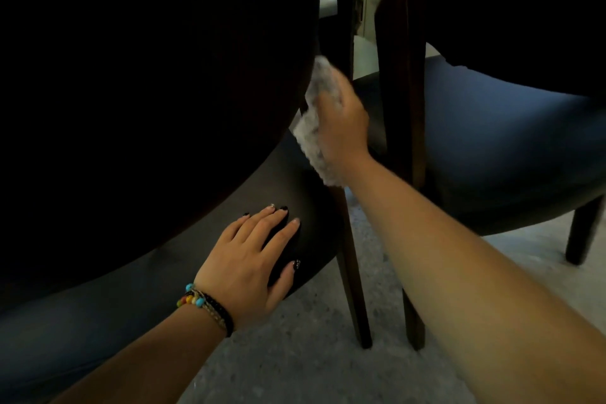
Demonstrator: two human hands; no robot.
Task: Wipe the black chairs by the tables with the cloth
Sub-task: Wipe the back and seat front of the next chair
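Grey speckled floor (311, 367) under two dark chairs. The left hand (249, 267) lies flat on the near chair (131, 108) seat, fingers straight. The right hand (342, 128) fingers grip the cloth (311, 128) against the chair's back edge.

Your right hand (342, 128) covers most of the fluffy grey cloth (311, 115), and its fingers are blurred, so their grip is unclear. The near black padded chair (147, 92) is cut off at the left edge, its backrest lost in shadow. The second dark chair (508, 141) runs off the right edge.
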